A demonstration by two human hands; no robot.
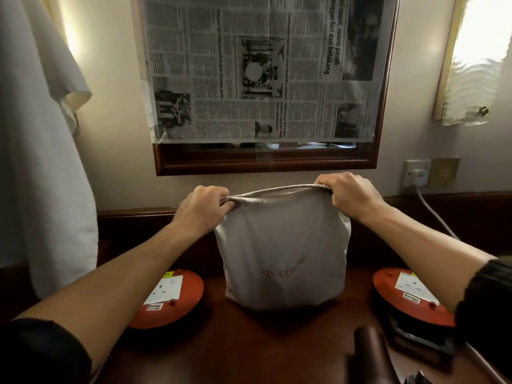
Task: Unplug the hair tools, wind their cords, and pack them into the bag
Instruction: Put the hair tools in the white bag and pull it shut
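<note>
A grey cloth drawstring bag point(282, 253) with faint lettering stands upright on the dark wooden table point(249, 342), bulging as if filled. My left hand point(203, 207) pinches the left end of its gathered top hem. My right hand point(347, 194) grips the right end, and the hem is stretched taut between them. What is inside the bag is hidden. A dark brown tube-shaped object point(368, 353) lies at the front right of the table.
Two orange cord reels with sockets sit on the table, one left point(169, 297) and one right point(410, 295). A wall socket point(417, 173) holds a white plug with a cable running down. A newspaper-covered mirror point(263, 79) hangs ahead; a white cloth point(41, 134) hangs left.
</note>
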